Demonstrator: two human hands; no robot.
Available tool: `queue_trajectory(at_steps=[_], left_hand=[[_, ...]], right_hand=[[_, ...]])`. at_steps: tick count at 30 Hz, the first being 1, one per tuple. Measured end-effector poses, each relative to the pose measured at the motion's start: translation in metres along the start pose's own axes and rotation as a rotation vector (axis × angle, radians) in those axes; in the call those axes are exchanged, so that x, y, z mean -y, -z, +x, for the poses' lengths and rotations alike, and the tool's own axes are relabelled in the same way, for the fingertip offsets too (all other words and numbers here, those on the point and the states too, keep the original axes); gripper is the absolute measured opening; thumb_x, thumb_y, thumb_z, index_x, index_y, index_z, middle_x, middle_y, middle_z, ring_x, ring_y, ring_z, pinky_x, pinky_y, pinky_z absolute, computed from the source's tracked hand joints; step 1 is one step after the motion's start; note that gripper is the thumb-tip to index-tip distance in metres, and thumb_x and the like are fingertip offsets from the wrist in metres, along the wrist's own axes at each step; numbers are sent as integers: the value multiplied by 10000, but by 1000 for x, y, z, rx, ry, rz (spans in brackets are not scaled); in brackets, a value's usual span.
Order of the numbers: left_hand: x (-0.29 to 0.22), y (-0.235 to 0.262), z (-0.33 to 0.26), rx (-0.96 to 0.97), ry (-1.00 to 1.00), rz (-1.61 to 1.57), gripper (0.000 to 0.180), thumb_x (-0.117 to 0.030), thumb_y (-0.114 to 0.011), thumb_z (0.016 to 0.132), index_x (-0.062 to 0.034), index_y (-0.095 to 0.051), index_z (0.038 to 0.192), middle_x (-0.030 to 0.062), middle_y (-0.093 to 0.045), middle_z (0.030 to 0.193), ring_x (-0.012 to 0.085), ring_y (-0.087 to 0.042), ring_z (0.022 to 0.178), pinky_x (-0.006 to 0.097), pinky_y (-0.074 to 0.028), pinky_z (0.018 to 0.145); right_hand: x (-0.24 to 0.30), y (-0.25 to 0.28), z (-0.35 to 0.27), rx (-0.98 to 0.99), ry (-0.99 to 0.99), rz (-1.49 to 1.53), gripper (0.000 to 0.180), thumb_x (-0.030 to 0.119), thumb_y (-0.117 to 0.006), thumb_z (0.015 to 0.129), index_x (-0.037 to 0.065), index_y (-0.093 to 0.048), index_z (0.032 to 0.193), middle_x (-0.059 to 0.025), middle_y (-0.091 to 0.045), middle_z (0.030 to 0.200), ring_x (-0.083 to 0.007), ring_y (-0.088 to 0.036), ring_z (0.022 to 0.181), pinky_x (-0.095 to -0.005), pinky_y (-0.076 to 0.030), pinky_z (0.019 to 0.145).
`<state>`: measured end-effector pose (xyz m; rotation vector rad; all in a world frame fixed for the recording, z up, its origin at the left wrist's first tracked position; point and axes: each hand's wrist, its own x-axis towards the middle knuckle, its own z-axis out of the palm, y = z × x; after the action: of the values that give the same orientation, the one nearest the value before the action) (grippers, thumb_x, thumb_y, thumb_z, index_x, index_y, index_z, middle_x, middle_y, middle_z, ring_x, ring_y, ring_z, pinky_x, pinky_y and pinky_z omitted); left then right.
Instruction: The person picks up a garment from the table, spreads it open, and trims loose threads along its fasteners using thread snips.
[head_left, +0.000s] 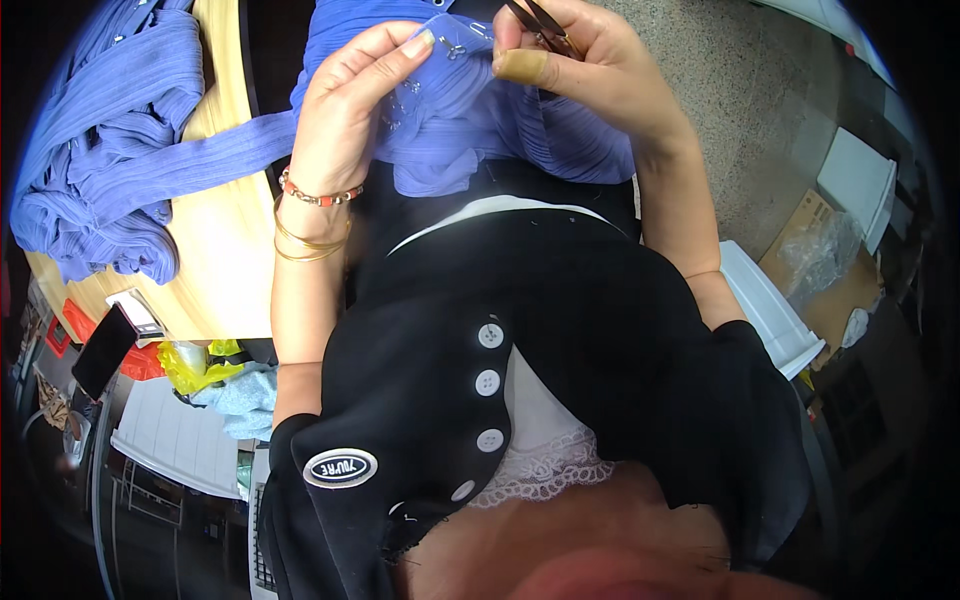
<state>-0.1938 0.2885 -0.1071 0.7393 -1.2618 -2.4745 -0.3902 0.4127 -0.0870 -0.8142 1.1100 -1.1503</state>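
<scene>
A small clear plastic bag (437, 62) with shiny silver metal pieces in it hangs over my lap; the pieces are too small to name. My left hand (357, 85) pinches the bag between thumb and fingers at its upper edge. Close by on the right, my right hand (595, 72) is closed around dark thread snips (541, 22), blades pointing up and left. A tan bandage (524, 67) wraps its thumb, which is beside the bag's right side; whether it touches the bag I cannot tell. Blue ribbed fabric (430, 165) lies bunched in my lap beneath both hands.
More blue fabric (140, 120) is heaped on the pale wooden table (225, 270) at left, one strip running toward my lap. A phone (104, 353) stands near the table's edge, by red and yellow plastic bags (190, 368). Right, cardboard (830, 285) and white bins (765, 310) are on the floor.
</scene>
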Motion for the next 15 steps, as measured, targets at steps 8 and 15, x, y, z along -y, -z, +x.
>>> queue_trajectory(at_steps=[8,15], left_hand=[[5,5,1,-59,-2,-51,217,-148,-596,971,-6,-688,1108,29,-702,1036,94,-612,990,238,-433,922],[3,3,1,-43,-9,-52,221,-152,-596,970,-5,-688,1106,35,-701,1043,98,-611,998,249,-436,925]], right_hand=[[0,-9,-10,-272,306,-545,322,122,-686,912,9,-609,1204,-35,-616,887,-106,-558,726,-252,-457,644],[10,-20,-13,-300,502,-984,345,190,-688,890,20,-643,1187,-120,-583,838,-256,-588,705,-321,-473,623]])
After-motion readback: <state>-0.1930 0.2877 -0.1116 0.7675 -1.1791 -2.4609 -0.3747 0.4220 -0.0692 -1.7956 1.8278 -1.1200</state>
